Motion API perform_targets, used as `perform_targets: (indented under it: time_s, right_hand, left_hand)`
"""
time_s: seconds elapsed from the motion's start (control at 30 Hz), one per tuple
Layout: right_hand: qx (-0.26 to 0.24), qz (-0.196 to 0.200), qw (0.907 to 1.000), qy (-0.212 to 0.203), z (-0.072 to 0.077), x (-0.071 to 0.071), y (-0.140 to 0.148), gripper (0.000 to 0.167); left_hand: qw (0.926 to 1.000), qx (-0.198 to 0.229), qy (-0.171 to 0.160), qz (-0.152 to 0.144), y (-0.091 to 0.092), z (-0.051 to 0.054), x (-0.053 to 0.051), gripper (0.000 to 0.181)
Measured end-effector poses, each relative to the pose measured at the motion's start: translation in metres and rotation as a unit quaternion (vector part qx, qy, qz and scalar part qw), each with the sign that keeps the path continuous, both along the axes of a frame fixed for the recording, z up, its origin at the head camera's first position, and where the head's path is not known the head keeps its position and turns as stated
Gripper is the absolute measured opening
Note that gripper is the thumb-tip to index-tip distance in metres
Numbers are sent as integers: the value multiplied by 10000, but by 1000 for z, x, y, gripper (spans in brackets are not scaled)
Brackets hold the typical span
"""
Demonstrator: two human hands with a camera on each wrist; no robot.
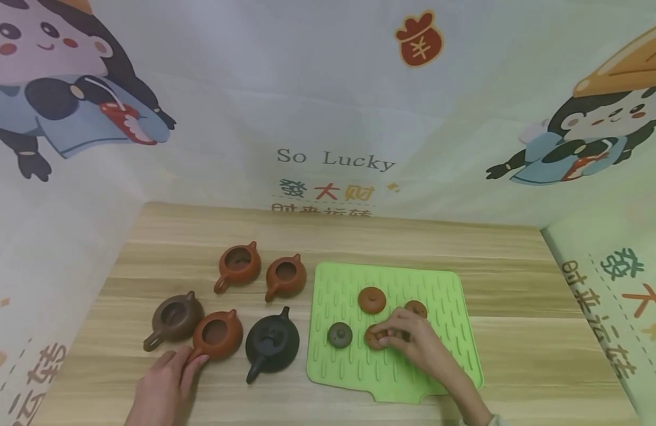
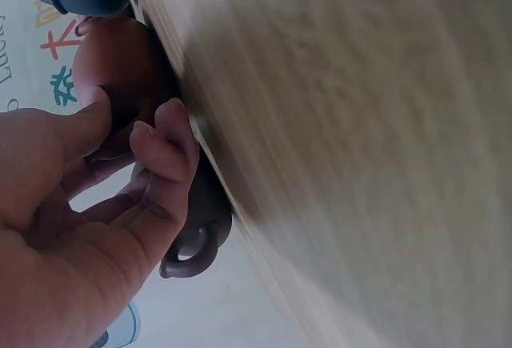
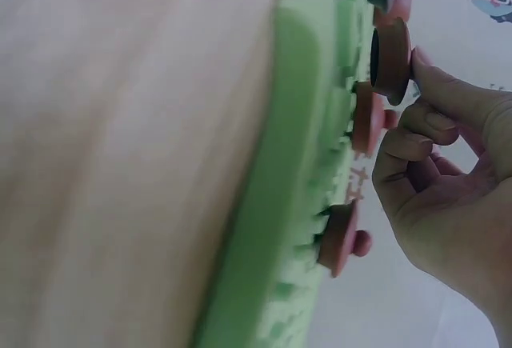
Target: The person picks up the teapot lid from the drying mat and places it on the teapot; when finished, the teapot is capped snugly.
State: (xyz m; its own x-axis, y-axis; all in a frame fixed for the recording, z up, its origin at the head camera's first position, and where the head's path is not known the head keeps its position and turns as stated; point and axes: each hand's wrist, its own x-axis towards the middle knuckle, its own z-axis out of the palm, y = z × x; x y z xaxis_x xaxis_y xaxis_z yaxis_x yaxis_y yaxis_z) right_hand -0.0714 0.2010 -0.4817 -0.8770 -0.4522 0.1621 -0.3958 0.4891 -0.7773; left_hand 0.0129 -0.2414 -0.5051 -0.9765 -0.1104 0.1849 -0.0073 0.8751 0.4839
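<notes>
My left hand (image 1: 165, 381) pinches the handle of an orange-brown teapot (image 1: 218, 335) that stands lidless on the table. In the left wrist view, thumb and fingers close on that handle beside the teapot's round body (image 2: 120, 56). Over the green mat, my right hand (image 1: 418, 340) pinches a reddish-brown teapot lid (image 1: 375, 337) by its knob. The right wrist view shows this lid (image 3: 390, 62) held on edge, apparently just off the mat. Near it on the mat lie an orange-brown lid (image 1: 372, 300), a smaller one (image 1: 415, 308) and a dark grey-green lid (image 1: 340, 335).
A dark brown teapot (image 1: 177, 318) stands left of the held one, a black teapot (image 1: 272, 346) right of it, seemingly lidded. Two orange-brown teapots, one larger (image 1: 240, 264) and one smaller (image 1: 286, 276), sit behind, openings uncovered. The ribbed green mat (image 1: 445, 373) lies on the wooden table (image 1: 530, 331).
</notes>
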Motion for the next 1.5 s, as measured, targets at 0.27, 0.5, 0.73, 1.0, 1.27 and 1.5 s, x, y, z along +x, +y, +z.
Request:
perform_targets:
  time_s: [0.27,0.5,0.73,1.0,1.27,1.5]
  right_hand:
    - [-29,-130,9998,-125,12,-1,-10,18]
    - [80,-140,9996,-239,16,-6,-16,16]
    - [-232,86,9996,168,18,-8,-29,18]
    - [-323,220,9992,8,15,-11,-51,17]
    - [-327,333,9989,-77,20,-15,-66,17]
    - [-449,524,9975,-159,25,-17,-83,20]
  left_hand:
    - [9999,-48,132,-69,-10,-23,-2,19]
    - [9995,-143,229,-132,-24,-58,-8,21]
    - [9986,-220,423,-220,-29,-70,-10,25]
    - [9991,-238,327,-159,-27,-69,-10,24]
    - [9992,-280,268,-124,-26,-67,-9,23]
    - [9990,-300,305,-118,-27,-69,-10,23]
